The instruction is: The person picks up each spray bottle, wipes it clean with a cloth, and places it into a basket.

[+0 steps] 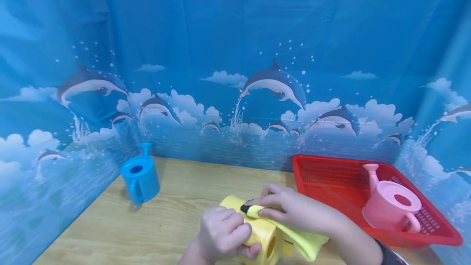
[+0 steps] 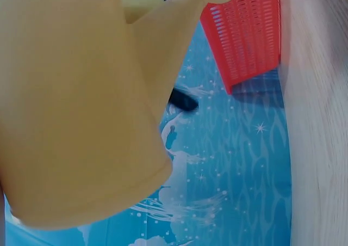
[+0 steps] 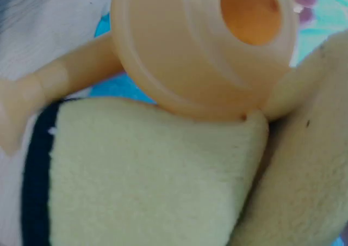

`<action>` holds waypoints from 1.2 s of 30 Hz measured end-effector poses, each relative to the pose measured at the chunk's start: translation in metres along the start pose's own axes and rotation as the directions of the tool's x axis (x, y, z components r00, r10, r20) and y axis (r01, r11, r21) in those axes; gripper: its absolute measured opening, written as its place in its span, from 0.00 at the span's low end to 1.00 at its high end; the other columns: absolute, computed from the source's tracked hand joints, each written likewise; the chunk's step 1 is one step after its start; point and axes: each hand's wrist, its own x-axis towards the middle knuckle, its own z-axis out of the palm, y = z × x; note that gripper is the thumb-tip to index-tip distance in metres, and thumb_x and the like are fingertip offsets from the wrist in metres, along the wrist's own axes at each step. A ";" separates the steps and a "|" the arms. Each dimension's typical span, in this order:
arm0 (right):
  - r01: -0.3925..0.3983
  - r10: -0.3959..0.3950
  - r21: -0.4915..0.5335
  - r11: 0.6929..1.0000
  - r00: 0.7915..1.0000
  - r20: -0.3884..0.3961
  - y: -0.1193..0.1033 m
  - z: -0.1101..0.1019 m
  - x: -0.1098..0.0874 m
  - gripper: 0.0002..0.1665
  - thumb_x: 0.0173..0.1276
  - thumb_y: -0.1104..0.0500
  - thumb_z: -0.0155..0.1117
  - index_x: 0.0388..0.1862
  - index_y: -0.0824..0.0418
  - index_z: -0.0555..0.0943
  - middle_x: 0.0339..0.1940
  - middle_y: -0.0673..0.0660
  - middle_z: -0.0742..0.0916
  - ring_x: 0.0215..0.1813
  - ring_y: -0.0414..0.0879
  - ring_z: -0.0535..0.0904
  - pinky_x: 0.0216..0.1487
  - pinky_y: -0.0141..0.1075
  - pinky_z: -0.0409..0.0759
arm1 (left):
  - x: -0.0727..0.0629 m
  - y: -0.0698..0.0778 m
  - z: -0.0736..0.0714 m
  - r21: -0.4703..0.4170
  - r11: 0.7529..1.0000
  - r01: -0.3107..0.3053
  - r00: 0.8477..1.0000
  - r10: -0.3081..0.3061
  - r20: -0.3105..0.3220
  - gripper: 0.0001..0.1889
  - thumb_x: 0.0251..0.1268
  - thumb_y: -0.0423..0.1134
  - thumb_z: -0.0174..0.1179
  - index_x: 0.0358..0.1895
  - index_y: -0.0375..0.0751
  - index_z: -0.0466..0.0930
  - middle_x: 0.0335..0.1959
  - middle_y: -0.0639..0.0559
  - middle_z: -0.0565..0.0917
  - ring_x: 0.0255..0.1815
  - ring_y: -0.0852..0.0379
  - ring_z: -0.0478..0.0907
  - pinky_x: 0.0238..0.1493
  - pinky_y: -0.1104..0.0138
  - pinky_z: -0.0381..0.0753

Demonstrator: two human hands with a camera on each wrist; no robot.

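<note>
In the head view, my left hand (image 1: 223, 232) grips a yellow watering can (image 1: 264, 232) at the front centre, its fingers curled. The can is tilted, with its round opening towards the lower right. My right hand (image 1: 294, 211) pinches a yellow cloth (image 1: 307, 243) with a dark edge and presses it on the can's side. The left wrist view is largely filled by the can's body (image 2: 70, 110) and spout (image 2: 168, 44). In the right wrist view, the cloth (image 3: 147, 170) lies against the can (image 3: 163, 44); the right fingers are hidden there.
A blue watering can (image 1: 144, 181) stands on the wooden table (image 1: 176, 207) at the left. At the right, a red perforated basket (image 1: 331, 199) contains a pink watering can (image 1: 390, 205). A blue dolphin-print curtain (image 1: 235, 52) hangs behind and along the sides.
</note>
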 end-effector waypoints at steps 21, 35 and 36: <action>-0.016 0.018 0.059 0.998 0.999 -0.038 0.000 0.013 0.024 0.20 0.71 0.52 0.60 0.61 0.44 0.79 0.41 0.45 0.77 0.42 0.37 0.71 0.39 0.29 0.74 | 0.003 0.006 0.001 -0.024 0.997 -0.078 0.997 0.078 -0.022 0.24 0.72 0.48 0.45 0.12 0.54 0.56 0.10 0.66 0.57 0.11 0.73 0.48 0.16 0.80 0.42; -0.024 0.023 0.116 0.993 1.000 0.010 0.009 0.002 0.015 0.20 0.72 0.47 0.58 0.61 0.44 0.79 0.43 0.44 0.79 0.45 0.36 0.73 0.42 0.30 0.76 | 0.001 -0.012 -0.003 -0.005 0.998 -0.069 0.992 0.068 -0.110 0.24 0.71 0.47 0.45 0.12 0.50 0.57 0.10 0.63 0.57 0.11 0.71 0.48 0.16 0.81 0.47; -0.021 0.020 0.116 0.993 1.000 0.009 0.009 0.001 0.010 0.20 0.71 0.46 0.58 0.61 0.44 0.79 0.43 0.44 0.79 0.45 0.35 0.73 0.42 0.30 0.76 | 0.001 -0.013 -0.004 -0.002 0.997 -0.074 0.991 0.073 -0.112 0.24 0.71 0.47 0.45 0.12 0.51 0.57 0.10 0.63 0.57 0.11 0.71 0.48 0.17 0.81 0.47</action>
